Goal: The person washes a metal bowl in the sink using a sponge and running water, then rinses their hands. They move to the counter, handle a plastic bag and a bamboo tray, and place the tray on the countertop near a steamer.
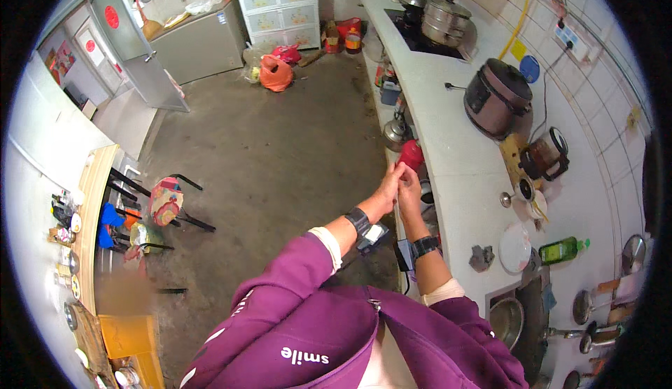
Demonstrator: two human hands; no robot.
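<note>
Red object (pixel 411 153) (partly hidden) near both hands (pixel 409 192).

Right hand (pixel 409 187) left of counter (pixel 465 172) — cooker (pixel 497 98) on it, stove (pixel 414 37) beyond, stool (pixel 166 201) left, drawers (pixel 283 12) ahead.

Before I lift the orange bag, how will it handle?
The orange bag probably flops: its sides look thin and creased. Lifted, it may sag, since it bulges low on the floor. Weight unclear: I can't make out its contents.

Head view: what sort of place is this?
Probably a home kitchen: a dark brown, rounded electric cooker and a stacked silver metal steamer pot stand along a long white counter.
</note>
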